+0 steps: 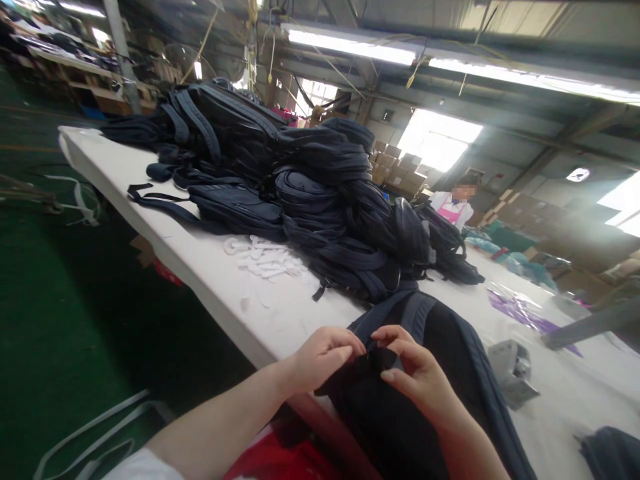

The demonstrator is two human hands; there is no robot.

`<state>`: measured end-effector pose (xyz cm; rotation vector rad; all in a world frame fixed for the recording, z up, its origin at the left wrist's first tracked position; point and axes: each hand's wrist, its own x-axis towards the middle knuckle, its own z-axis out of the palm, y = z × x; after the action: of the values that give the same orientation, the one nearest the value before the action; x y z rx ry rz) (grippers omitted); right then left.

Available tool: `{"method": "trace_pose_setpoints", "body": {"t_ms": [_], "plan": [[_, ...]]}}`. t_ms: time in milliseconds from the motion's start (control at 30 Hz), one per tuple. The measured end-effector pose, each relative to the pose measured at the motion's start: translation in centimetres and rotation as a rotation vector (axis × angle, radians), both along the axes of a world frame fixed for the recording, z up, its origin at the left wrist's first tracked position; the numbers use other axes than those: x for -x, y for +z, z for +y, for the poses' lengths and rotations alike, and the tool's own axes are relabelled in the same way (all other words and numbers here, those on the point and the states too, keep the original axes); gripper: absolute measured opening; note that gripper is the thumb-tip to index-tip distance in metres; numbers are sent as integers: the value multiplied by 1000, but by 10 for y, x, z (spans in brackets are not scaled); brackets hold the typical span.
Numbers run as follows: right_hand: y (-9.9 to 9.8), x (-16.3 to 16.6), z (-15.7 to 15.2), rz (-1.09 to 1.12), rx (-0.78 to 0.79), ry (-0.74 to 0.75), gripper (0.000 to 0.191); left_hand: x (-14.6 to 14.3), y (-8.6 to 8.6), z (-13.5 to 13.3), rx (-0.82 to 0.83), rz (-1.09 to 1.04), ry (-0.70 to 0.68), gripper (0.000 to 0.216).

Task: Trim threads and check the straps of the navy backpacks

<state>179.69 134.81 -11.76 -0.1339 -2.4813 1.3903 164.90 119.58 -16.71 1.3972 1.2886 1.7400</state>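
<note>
A dark navy and black backpack (453, 333) lies at the near edge of the table, its shoulder straps toward the top. My right hand (417, 373) is over it, fingers curled round a looped black webbing strap (383, 359). Close by on the left, my left hand (330, 357) has its thumb and fingers pinched together beside the strap's end. Whatever sits between those left fingertips is too small and dark to make out.
Many dark backpacks (315, 200) are heaped along the white table (200, 267). White strips (265, 257) lie before the heap. A grey box-shaped thing (513, 367), purple plastic packaging (525, 313) and a slanting grey post (595, 323) are on the right. A person (453, 203) stands beyond the table.
</note>
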Motion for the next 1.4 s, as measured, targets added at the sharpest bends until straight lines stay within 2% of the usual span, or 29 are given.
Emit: {"method": "trace_pose_setpoints", "body": {"t_ms": [100, 200, 267, 400, 467, 567, 633, 733, 867, 933, 1067, 1200, 1267, 1400], "plan": [[7, 1, 2, -19, -22, 8, 28, -2, -2, 4, 36, -68, -28, 26], [19, 0, 9, 1, 21, 45, 36, 2, -2, 8, 6, -235, -109, 35], [28, -2, 15, 21, 52, 53, 38, 8, 1, 7, -13, -273, -113, 37], [38, 0, 22, -21, 78, 34, 35, 15, 13, 4, 33, -12, -19, 36], [37, 3, 20, -71, 93, 37, 34, 14, 17, 4, 68, 129, -16, 36], [29, 5, 16, -152, 112, 31, 38, 9, 15, 9, 179, 218, -42, 31], [23, 5, 15, -178, 119, 21, 40, 6, 9, 14, 309, 184, -91, 28], [15, 2, 17, -163, 148, 8, 38, 4, -1, 24, 426, -7, -179, 30], [11, -1, 19, -133, 248, -5, 37, -3, -7, 36, 419, -352, -207, 36], [10, -2, 17, -144, 271, -17, 36, -8, -6, 40, 422, -456, -210, 37], [10, -3, 15, -178, 196, -46, 31, -11, -3, 40, 393, -435, -246, 43], [19, -11, 21, -143, 139, -42, 35, 2, 0, 32, 321, -411, -339, 44], [27, -15, 28, -105, 185, -71, 37, 12, 3, 26, 254, -413, -342, 41], [40, -19, 42, 51, 403, -109, 28, 31, 5, 18, 154, -407, -326, 38]]}}
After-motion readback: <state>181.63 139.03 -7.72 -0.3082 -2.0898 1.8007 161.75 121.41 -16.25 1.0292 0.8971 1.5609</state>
